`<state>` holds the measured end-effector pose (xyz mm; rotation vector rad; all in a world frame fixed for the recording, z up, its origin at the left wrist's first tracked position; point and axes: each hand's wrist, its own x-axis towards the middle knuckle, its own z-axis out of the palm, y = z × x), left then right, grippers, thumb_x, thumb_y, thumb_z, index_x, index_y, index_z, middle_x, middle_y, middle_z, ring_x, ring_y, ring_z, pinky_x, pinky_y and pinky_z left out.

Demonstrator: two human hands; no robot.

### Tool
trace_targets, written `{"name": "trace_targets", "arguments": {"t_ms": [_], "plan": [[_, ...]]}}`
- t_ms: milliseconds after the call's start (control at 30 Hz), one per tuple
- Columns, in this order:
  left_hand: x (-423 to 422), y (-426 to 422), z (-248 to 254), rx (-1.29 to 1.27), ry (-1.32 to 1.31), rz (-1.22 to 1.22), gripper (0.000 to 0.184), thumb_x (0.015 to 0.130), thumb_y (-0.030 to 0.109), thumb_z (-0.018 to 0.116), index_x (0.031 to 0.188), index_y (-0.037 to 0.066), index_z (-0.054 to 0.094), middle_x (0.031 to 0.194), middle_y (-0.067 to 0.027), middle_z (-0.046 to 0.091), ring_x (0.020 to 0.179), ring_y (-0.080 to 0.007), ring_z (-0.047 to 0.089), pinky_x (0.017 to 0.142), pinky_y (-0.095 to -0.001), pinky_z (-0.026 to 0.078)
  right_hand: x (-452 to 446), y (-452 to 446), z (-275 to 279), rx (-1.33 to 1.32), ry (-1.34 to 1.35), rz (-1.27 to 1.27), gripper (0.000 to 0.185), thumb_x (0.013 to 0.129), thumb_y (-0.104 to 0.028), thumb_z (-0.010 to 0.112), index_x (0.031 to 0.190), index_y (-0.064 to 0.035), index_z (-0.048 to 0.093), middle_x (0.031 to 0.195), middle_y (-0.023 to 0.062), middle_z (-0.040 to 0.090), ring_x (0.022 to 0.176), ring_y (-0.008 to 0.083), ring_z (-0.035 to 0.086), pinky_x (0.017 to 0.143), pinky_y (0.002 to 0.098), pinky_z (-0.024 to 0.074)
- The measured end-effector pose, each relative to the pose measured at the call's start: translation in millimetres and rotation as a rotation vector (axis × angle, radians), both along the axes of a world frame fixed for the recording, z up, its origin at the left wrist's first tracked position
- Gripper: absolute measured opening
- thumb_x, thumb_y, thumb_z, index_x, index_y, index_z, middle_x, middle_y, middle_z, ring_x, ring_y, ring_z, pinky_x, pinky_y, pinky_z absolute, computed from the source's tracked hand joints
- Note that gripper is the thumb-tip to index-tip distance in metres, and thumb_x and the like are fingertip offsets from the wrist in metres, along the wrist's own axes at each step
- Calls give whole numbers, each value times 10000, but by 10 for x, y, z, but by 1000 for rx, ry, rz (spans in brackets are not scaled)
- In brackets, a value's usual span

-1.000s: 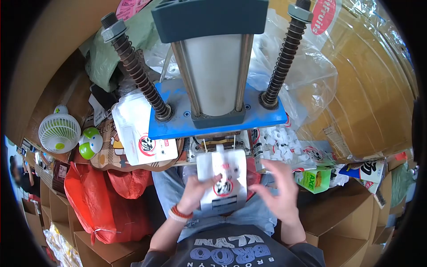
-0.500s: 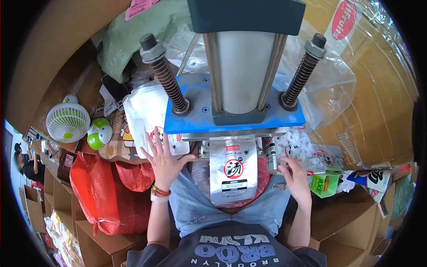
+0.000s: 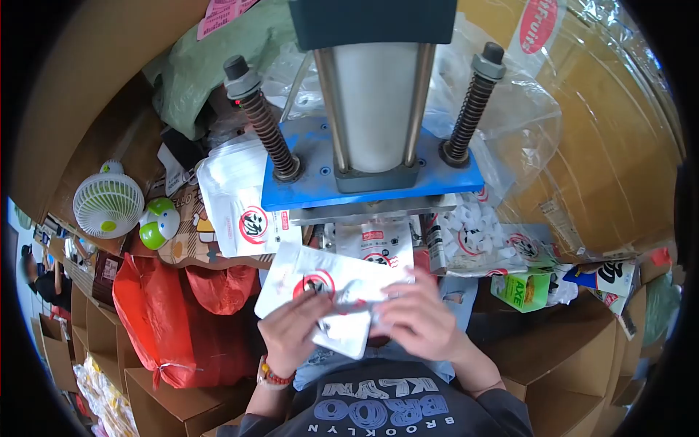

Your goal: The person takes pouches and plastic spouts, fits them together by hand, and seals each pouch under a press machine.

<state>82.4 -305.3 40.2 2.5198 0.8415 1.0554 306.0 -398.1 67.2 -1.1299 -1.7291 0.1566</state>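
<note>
A white printed pouch (image 3: 287,273) with a red circle and black character lies tilted across my lap, in front of the press (image 3: 378,182). My left hand (image 3: 295,328) is closed on its near edge. At the pouch's right end is my right hand (image 3: 422,317), its bent fingers smeared by motion; whether they grip the pouch I cannot tell. Behind it, a second pouch (image 3: 373,234) sits under the press's metal bar, its lower part covered by the first. A stack of similar pouches (image 3: 226,193) lies left of the press.
Small white plastic pieces (image 3: 473,226) are heaped right of the press, near a green AXE box (image 3: 523,291). On the left are a small fan (image 3: 109,204), a green-and-white round object (image 3: 159,222) and a red bag (image 3: 156,313). Cardboard boxes (image 3: 564,357) stand on both sides.
Both hands have come inward toward my lap from either side of the press. My left hand, open and spread before, now holds a pouch. The view has shifted slightly.
</note>
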Motion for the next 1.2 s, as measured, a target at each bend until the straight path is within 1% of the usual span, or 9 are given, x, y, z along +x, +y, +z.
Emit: {"name": "trace_targets", "arguments": {"t_ms": [167, 400, 500, 567, 700, 867, 1000, 1100, 1200], "plan": [[10, -167, 363, -294, 4, -363, 193, 794, 89, 724, 980, 58, 765, 949, -103, 752, 814, -237, 748, 676, -296, 585, 47, -222, 360, -100, 228, 261, 330, 701, -160, 883, 953, -102, 678, 936, 35, 708, 946, 212, 690, 1064, 464, 404], [447, -84, -417, -789, -181, -422, 158, 900, 117, 708, 1009, 9, 748, 919, -121, 753, 763, -147, 716, 712, -267, 545, 193, -112, -93, -238, 226, -159, 417, 685, -154, 893, 1015, -76, 649, 905, 28, 704, 785, 184, 638, 1084, 496, 340], [506, -49, -638, -796, -157, -395, 185, 903, 152, 726, 1011, 2, 748, 862, -53, 758, 733, -107, 684, 667, -251, 516, 261, -39, -210, -286, 158, -243, 481, 697, -150, 882, 1096, -59, 628, 988, 56, 692, 888, 217, 635, 1063, 460, 376], [548, -41, -951, -1150, -284, -292, 184, 914, 189, 732, 973, 19, 765, 804, 0, 740, 713, -73, 649, 619, -249, 487, 316, 53, -388, -280, 209, -353, 543, 726, -127, 853, 1190, -32, 588, 1092, 107, 658, 1068, 279, 592, 991, 386, 435], [695, 194, -698, -1402, -504, -87, 275, 929, 109, 694, 1166, -30, 672, 1077, -66, 714, 960, -112, 648, 879, -280, 509, 614, -133, -370, -329, 177, -501, 442, 824, -88, 758, 1218, -17, 571, 1176, 146, 622, 1123, 276, 577, 945, 370, 452], [853, 490, -636, -1603, -597, -76, 259, 928, 55, 662, 1162, -56, 643, 1110, -107, 697, 989, -170, 681, 861, -313, 553, 870, 64, -825, -473, -315, -799, 312, 964, -273, 591, 1084, 12, 631, 982, 194, 629, 858, 403, 583, 819, 467, 462], [831, 552, -719, -1636, -586, -102, 267, 917, 104, 706, 1145, -31, 672, 1068, -85, 715, 933, -135, 680, 816, -285, 547, 844, -134, -786, -699, -154, -685, 328, 970, -288, 583, 1103, 10, 621, 1011, 204, 620, 870, 399, 582, 820, 466, 464], [568, 763, -522, -968, -258, 88, 570, 862, 224, 779, 1294, -59, 537, 1232, -136, 640, 981, -173, 659, 851, -290, 517, 900, -169, -693, -664, -95, -590, 304, 980, -244, 588, 1120, 27, 597, 1003, 173, 619, 853, 335, 599, 808, 389, 475], [116, 1050, -568, 67, 568, 599, 1017, 715, 492, 833, 1474, 20, 349, 1561, -199, 316, 1423, -377, 341, 1108, -629, 246, 901, -214, -719, -660, 267, -474, 230, 943, -142, 641, 1103, 20, 605, 979, 105, 619, 848, 217, 597, 808, 311, 466]]}}
